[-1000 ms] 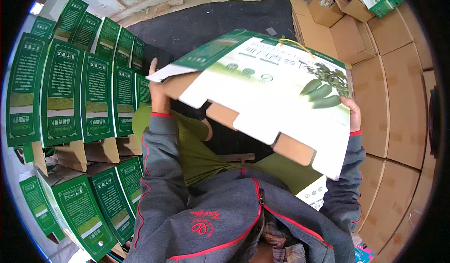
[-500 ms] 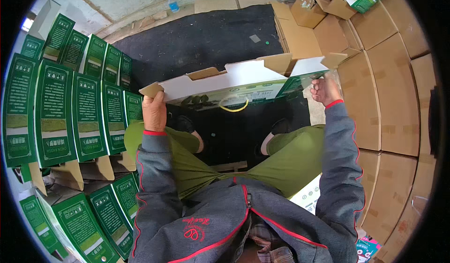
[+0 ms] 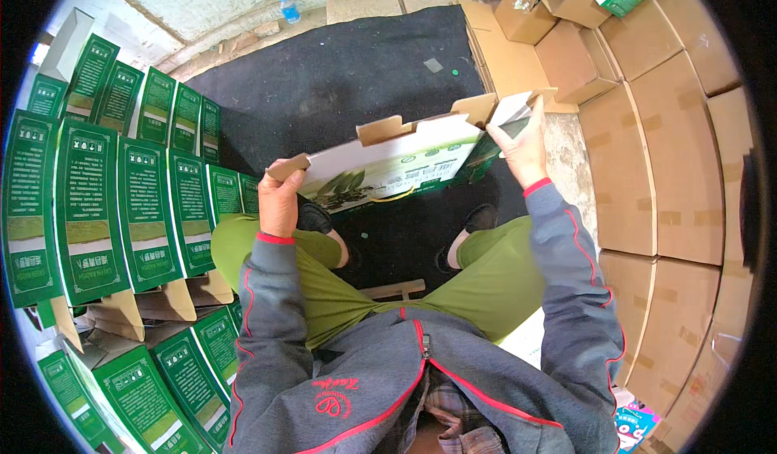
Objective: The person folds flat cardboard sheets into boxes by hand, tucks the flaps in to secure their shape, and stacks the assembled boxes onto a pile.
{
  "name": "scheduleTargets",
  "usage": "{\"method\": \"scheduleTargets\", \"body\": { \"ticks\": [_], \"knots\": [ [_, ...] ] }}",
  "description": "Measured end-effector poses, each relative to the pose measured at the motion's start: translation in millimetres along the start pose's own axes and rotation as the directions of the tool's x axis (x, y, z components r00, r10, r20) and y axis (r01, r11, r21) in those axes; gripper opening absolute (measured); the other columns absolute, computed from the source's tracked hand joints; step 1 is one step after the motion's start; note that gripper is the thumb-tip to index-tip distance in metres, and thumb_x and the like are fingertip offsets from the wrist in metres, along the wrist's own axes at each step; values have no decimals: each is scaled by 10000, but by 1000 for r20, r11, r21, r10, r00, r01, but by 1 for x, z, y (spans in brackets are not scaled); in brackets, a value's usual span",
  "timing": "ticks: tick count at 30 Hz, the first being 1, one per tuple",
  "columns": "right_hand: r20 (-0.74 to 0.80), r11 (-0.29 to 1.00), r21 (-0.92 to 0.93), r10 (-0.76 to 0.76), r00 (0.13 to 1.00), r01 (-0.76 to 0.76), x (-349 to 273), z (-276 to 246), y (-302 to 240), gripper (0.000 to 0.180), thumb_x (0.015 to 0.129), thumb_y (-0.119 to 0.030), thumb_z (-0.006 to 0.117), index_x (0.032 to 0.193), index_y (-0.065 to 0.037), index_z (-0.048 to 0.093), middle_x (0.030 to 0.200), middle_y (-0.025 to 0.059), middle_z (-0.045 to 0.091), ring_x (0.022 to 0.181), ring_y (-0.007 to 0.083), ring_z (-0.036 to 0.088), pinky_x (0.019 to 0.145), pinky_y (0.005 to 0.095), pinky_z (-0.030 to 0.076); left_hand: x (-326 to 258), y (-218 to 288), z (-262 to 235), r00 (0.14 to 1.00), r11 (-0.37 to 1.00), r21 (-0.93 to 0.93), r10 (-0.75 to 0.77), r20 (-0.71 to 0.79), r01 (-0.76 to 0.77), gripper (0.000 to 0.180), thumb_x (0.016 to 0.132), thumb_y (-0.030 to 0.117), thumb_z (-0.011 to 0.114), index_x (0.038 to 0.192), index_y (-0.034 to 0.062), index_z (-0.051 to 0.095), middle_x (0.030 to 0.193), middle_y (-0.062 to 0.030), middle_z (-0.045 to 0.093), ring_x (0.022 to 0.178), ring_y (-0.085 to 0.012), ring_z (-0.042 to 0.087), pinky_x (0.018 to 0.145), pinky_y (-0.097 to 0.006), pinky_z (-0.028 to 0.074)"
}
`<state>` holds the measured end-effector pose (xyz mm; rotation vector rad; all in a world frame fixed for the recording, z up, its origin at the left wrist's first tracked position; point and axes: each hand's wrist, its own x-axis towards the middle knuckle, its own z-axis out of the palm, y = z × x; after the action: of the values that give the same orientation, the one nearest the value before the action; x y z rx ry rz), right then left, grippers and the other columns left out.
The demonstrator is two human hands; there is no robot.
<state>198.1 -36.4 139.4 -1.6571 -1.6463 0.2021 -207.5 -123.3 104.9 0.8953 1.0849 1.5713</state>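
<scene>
Between my hands, above the dark mat, is a white and green printed carton [image 3: 396, 167] with a yellow cord handle on its near face. Its upper edge has brown cardboard flaps standing out. My left hand [image 3: 279, 199] is closed on the flap at the carton's left end, thumb on top. At the other end, my right hand [image 3: 524, 148] grips the green side panel and its flap, with the thumb on the near side. The carton is tilted, its right end farther from me. Its underside and inside are hidden.
Green printed cartons [image 3: 85, 211] stand in stacked rows along the left. Plain brown boxes [image 3: 676, 154] form a wall on the right. A black mat [image 3: 324, 82] covers the floor ahead. Open brown boxes [image 3: 575, 57] and a blue bottle [image 3: 289, 9] lie farther off.
The carton has turned from nearly flat-on and stretched wide to angled, its right end swinging farther from me. My right hand has moved left and up, closer to the left hand.
</scene>
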Motion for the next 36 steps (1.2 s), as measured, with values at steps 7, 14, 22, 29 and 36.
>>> {"method": "scheduleTargets", "body": {
  "ticks": [7,14,22,29,36],
  "knots": [
    [-29,984,-115,134,991,-136,7,6,-15,1064,673,-254,803,1450,40,138,1446,306,264,1290,428,381,1064,410,349,-13,14,4,974,973,183,103,204,-141,110,805,52,672,914,33,678,912,-18,589,842,-124,531,770,-269,409],
    [8,958,278,74,997,-73,7,12,-1,848,664,22,591,1418,65,207,1414,258,352,1314,329,386,1089,369,311,-15,13,12,998,988,-150,41,-52,-48,283,914,75,585,1193,26,576,1173,-66,616,1078,-167,579,944,-319,446],
    [396,602,685,166,903,-410,-11,-34,-26,733,634,120,429,1354,-12,426,1294,87,498,1261,222,443,1072,294,296,-11,21,17,937,963,-175,141,-319,-205,272,961,128,536,1217,35,536,1153,-64,606,1050,-163,582,924,-318,458],
    [532,540,615,253,808,-574,-12,-40,-26,649,709,107,430,1324,-96,482,1255,88,537,1082,221,586,795,352,548,-1,9,7,883,965,126,261,-389,-230,272,950,122,542,1204,25,530,1079,-51,593,950,-127,556,847,-293,459],
    [549,543,604,247,798,-584,-9,-44,-16,611,719,103,443,1297,-87,503,1225,90,560,1070,218,591,821,353,539,6,45,2,679,298,945,722,-130,-136,580,794,-40,570,1349,68,444,1203,-147,480,1023,-273,514,906,-404,432]
  ]
}}
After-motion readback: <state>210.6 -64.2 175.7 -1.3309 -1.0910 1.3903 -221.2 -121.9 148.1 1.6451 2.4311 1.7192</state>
